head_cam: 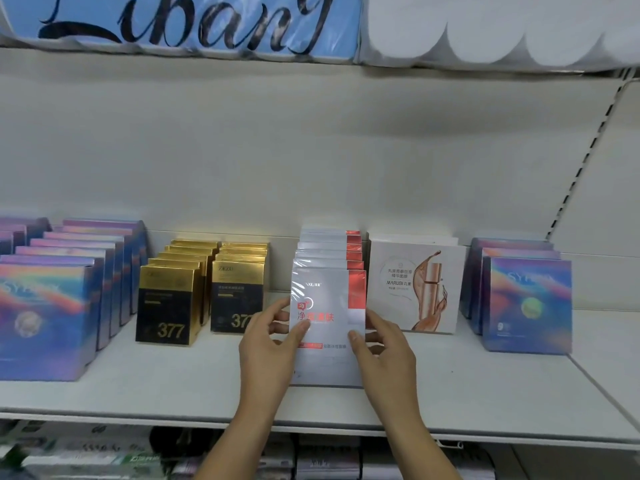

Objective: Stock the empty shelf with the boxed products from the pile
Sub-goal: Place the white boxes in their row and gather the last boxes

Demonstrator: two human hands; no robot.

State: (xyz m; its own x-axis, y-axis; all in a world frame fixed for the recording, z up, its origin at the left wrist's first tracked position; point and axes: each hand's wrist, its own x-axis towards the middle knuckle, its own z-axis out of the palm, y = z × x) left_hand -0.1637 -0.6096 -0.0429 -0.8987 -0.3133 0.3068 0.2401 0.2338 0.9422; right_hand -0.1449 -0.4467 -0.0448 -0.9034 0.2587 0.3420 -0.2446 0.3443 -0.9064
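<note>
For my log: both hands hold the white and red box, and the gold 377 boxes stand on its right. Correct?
No. Head view: left hand and right hand hold the white and red box, but the gold 377 boxes stand on its left.

Soft even light, glare on the gold boxes (173,282), blurred bowed edges

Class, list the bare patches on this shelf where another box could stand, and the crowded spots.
Bare: shelf front before the gold boxes and the Marubi box; also right of the right rainbow boxes. Crowded: left hand and right hand grip the white-red box.
</note>
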